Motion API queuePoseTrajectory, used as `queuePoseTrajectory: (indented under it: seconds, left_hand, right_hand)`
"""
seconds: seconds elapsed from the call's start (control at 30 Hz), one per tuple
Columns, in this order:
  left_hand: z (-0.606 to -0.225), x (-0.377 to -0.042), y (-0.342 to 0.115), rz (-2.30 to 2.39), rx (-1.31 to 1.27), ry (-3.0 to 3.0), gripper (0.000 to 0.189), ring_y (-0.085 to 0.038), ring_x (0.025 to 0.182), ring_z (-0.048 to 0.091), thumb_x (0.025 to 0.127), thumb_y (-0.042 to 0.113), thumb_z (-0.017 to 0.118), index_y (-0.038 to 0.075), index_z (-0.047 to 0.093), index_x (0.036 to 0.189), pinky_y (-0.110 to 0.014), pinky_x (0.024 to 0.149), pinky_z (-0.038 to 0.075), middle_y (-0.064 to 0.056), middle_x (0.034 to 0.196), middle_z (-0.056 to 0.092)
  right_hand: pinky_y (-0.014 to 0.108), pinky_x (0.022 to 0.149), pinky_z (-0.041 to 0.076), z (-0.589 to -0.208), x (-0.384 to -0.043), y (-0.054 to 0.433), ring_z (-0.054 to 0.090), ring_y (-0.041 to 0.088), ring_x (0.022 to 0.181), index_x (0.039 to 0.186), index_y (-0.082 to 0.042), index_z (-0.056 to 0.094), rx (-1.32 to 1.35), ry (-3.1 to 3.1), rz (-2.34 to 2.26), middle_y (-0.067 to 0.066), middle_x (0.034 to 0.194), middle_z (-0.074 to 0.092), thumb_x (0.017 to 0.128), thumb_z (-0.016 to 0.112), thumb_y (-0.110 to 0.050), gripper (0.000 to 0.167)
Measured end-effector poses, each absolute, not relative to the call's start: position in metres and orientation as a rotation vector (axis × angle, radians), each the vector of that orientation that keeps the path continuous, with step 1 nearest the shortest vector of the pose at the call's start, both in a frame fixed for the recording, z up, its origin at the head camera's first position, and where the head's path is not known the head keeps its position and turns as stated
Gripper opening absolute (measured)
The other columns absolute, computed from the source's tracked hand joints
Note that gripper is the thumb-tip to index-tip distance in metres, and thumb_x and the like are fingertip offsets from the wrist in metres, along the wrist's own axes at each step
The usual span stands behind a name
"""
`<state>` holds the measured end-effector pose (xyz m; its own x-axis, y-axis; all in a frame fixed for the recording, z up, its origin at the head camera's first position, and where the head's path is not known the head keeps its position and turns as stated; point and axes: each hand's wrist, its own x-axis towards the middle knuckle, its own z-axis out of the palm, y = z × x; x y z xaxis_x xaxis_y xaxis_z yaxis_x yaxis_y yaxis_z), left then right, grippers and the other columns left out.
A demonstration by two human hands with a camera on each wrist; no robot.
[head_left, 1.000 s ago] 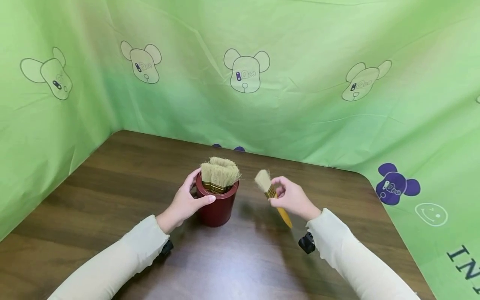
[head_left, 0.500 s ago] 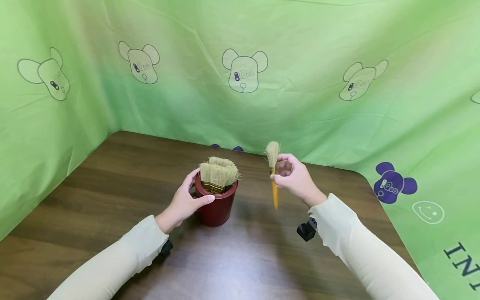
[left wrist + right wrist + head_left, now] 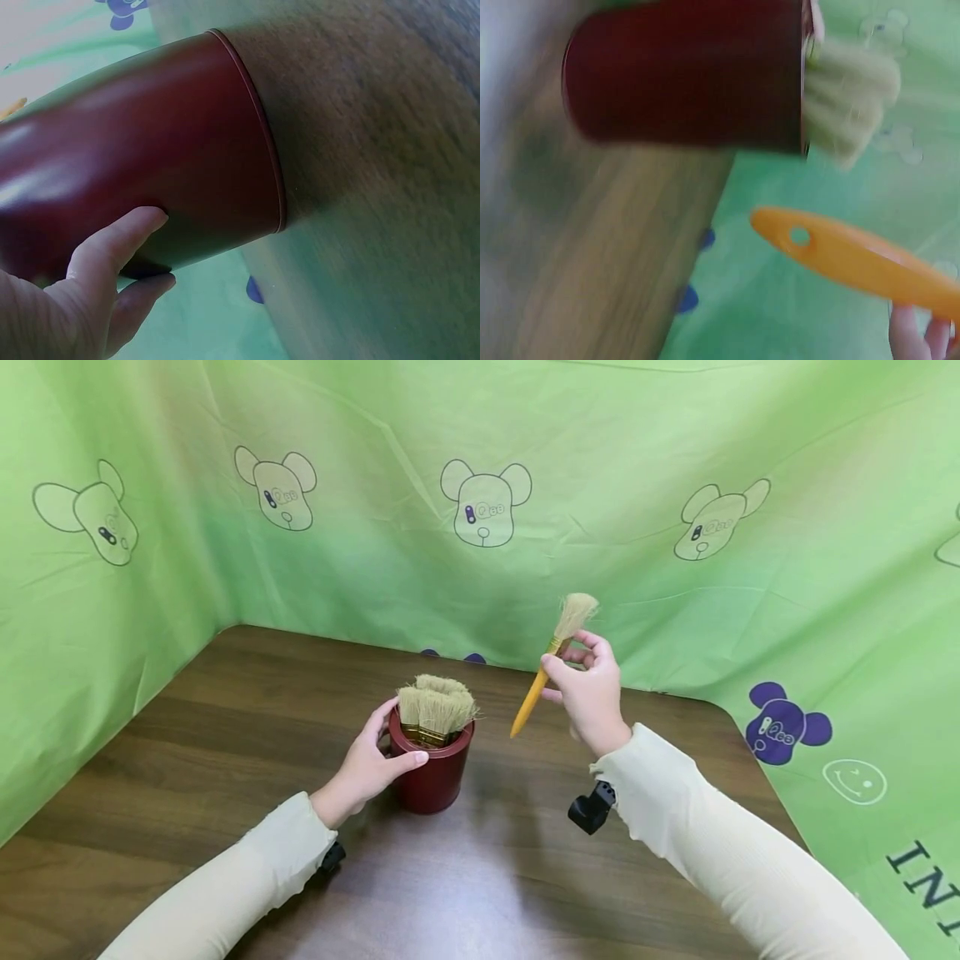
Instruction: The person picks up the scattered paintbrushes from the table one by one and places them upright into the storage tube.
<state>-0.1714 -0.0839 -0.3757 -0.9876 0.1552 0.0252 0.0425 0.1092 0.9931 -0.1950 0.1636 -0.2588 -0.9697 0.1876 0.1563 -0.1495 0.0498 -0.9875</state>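
Note:
A dark red round holder [image 3: 431,781] stands upright on the table, with several pale-bristled paintbrushes [image 3: 437,710] in it, bristles up. My left hand [image 3: 369,768] grips the holder near its rim, thumb on the near side; its fingers [image 3: 112,247] show against the wall in the left wrist view. To the right and higher, my right hand [image 3: 588,685] pinches another paintbrush [image 3: 534,697] just below its metal band. That brush is tilted, bristles up, and its orange handle [image 3: 855,259] points down toward the holder. In the right wrist view a hole shows near the handle's end.
The brown wooden table [image 3: 247,727] reaches back to a green cloth [image 3: 360,560] printed with bear heads, which hangs behind and on both sides. A black wrist camera [image 3: 592,808] sits under the right sleeve.
My right hand has lifted the paintbrush up and away from me. Its handle end has swung from lower right to lower left. The left hand and the holder have stayed put.

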Motion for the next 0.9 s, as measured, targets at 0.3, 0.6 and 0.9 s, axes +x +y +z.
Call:
queuePoseTrajectory:
  seconds: [0.3, 0.6, 0.9]
  left_hand:
    - [-0.374, -0.172, -0.084, 2.034, 0.193, 2.273, 0.083, -0.04, 0.132, 0.037, 0.081, 0.004, 0.072, 0.008, 0.025, 0.15, -0.053, 0.101, 0.037, -0.024, 0.144, 0.036]
    - [-0.374, -0.171, -0.084, 2.01, 0.178, 2.274, 0.083, -0.04, 0.133, 0.036, 0.082, 0.006, 0.072, 0.009, 0.024, 0.15, -0.053, 0.102, 0.036, -0.023, 0.145, 0.035]
    - [-0.375, -0.171, -0.084, 2.015, 0.184, 2.28, 0.083, -0.04, 0.132, 0.037, 0.082, 0.006, 0.072, 0.009, 0.024, 0.15, -0.052, 0.102, 0.036, -0.023, 0.144, 0.036]
  right_hand:
    - [0.027, 0.058, 0.055, -0.244, -0.187, 0.132, 0.058, 0.011, 0.069, 0.134, -0.004, 0.036, -0.114, -1.982, 2.019, 0.006, 0.098, 0.047, 0.086, 0.066, -0.003, 0.056]
    - [0.03, 0.061, 0.056, -0.253, -0.17, 0.099, 0.057, 0.013, 0.072, 0.121, -0.002, 0.041, 0.17, -1.852, 2.106, 0.008, 0.094, 0.052, 0.079, 0.068, 0.006, 0.051]
    - [0.023, 0.058, 0.051, -0.267, -0.164, 0.083, 0.054, 0.013, 0.072, 0.115, -0.001, 0.041, 0.175, -1.893, 2.019, 0.007, 0.093, 0.052, 0.076, 0.072, 0.003, 0.05]
